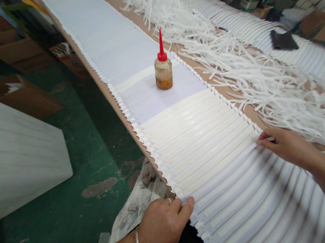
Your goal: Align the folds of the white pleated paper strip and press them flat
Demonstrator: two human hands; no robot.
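a long row of white paper sheets (227, 181) lies flat along the desk (217, 89), fanned so each overlaps the next, with a narrow yellowish glued strip showing on every exposed edge. both ends of one sheet are pinched at the row's edges.

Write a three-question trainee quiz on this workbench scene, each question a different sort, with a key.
1. True or false: the glue bottle with the red nozzle lies on its side.
2. Multiple choice: where is the left hand? A) on the bottle B) at the near edge of the overlapped white sheets C) in the loose paper strips
3. Fill in: the right hand pinches the sheets at their ___ edge.

Key: 1 false, it stands upright on the sheets. 2 B, thumb pressed on top. 3 far, the edge beside the loose strips.
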